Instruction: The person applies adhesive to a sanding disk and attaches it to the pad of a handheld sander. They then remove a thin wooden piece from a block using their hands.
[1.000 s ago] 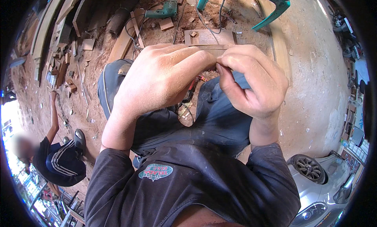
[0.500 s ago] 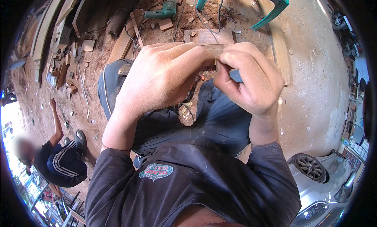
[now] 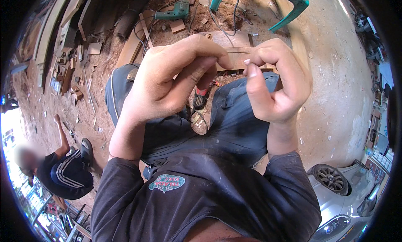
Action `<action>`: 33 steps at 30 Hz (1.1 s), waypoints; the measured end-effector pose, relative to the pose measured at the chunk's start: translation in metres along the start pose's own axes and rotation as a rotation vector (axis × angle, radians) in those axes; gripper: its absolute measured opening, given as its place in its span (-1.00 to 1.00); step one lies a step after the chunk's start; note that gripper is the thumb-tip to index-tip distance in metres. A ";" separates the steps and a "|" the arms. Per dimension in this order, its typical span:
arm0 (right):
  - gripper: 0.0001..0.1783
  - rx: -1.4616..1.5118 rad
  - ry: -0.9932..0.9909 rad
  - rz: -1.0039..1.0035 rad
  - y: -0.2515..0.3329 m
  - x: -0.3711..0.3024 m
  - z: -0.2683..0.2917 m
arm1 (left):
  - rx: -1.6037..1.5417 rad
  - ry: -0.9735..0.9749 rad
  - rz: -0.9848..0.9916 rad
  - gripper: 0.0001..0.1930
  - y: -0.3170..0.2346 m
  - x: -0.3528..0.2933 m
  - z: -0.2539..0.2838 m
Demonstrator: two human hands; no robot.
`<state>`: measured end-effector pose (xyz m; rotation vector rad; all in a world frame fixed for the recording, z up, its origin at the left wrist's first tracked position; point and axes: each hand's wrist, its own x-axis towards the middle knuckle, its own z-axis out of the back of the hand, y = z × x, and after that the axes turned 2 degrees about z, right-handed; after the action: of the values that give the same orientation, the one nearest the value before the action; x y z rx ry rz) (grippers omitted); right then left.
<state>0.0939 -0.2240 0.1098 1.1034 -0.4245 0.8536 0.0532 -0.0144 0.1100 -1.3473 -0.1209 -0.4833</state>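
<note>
Both hands are raised in front of me, above my knees, with a gap between their fingertips. My left hand (image 3: 171, 78) is closed, its fingers curled over and the thumb pressed against them; whatever it may hold is hidden. My right hand (image 3: 282, 80) is bent into a pinch, index fingertip against the thumb. A tiny pale spot shows at those tips, too small to name. Beyond the fingers lies a flat wooden board (image 3: 238, 59), partly covered by them. Between my knees, a red and black object (image 3: 200, 98) shows in part, below the left hand.
A green power drill (image 3: 178, 11) with a dark cable lies ahead, near a green plastic chair (image 3: 293, 9). Timber planks (image 3: 54, 28) and offcuts fill the left side. A person (image 3: 65, 170) crouches at lower left. A silver car (image 3: 343, 200) stands at lower right.
My hands have drawn apart, uncovering more of the board. The left hand has turned so its thumb side shows; the right has shifted slightly right.
</note>
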 end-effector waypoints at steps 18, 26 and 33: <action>-0.73 0.015 0.295 -0.028 -0.001 -0.003 -0.012 | -0.265 -0.080 -0.314 -0.90 0.011 0.002 0.005; -0.90 0.110 -0.007 -0.189 -0.007 -0.003 -0.006 | -0.054 -0.171 -0.221 -0.70 0.024 0.004 0.010; -0.94 0.407 -0.104 -0.350 -0.029 -0.001 0.000 | -0.302 -0.162 -0.116 -0.73 0.039 0.008 0.005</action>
<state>0.1156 -0.2300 0.0917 1.5497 -0.1335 0.5842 0.0767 -0.0058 0.0784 -1.6819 -0.2685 -0.5032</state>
